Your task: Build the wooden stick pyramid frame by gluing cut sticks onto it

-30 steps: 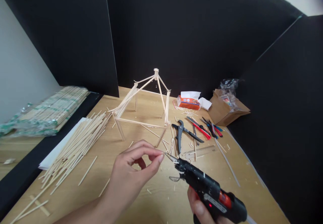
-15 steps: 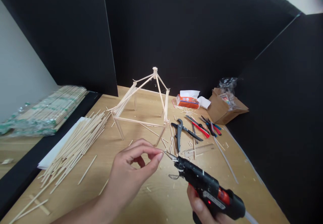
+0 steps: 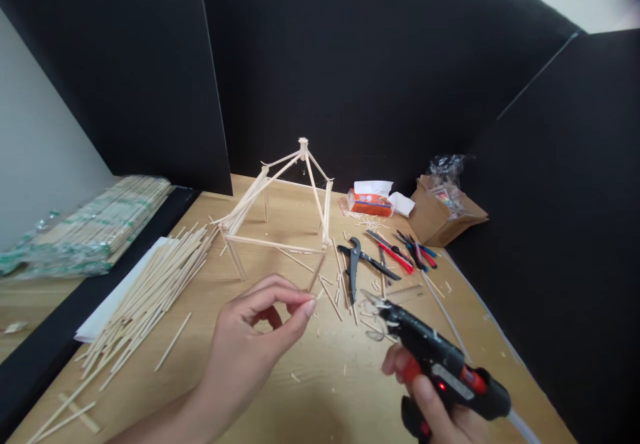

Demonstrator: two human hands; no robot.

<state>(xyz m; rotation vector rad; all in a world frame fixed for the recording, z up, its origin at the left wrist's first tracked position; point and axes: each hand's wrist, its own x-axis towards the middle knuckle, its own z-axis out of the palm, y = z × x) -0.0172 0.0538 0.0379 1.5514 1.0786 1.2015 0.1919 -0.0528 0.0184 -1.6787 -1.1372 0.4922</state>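
Observation:
Between thumb and forefinger, my left hand point(image 3: 260, 334) pinches a small piece of wooden stick point(image 3: 320, 295), of which only the tip shows. My right hand point(image 3: 435, 404) is wrapped round the handle of a black hot glue gun point(image 3: 440, 357) with a red trigger and a lit red light. The gun's nozzle points left and is apart from the piece. Behind my left hand stands a frame of wooden sticks point(image 3: 273, 244), with upright legs and sloping sticks that meet at a peak.
Loose sticks point(image 3: 150, 291) lie on white paper at the left, beside bagged sticks point(image 3: 110, 221). To the right are a black cutter point(image 3: 355, 267), a red-handled knife point(image 3: 393, 252), pliers point(image 3: 420, 251), a ruler point(image 3: 400, 295), an orange tissue pack point(image 3: 370, 203) and a cardboard box point(image 3: 445, 214). Black panels point(image 3: 350, 64) surround the table.
The glue gun has moved right, away from the small piece its nozzle was at. My left hand has shifted slightly left, still pinching the piece.

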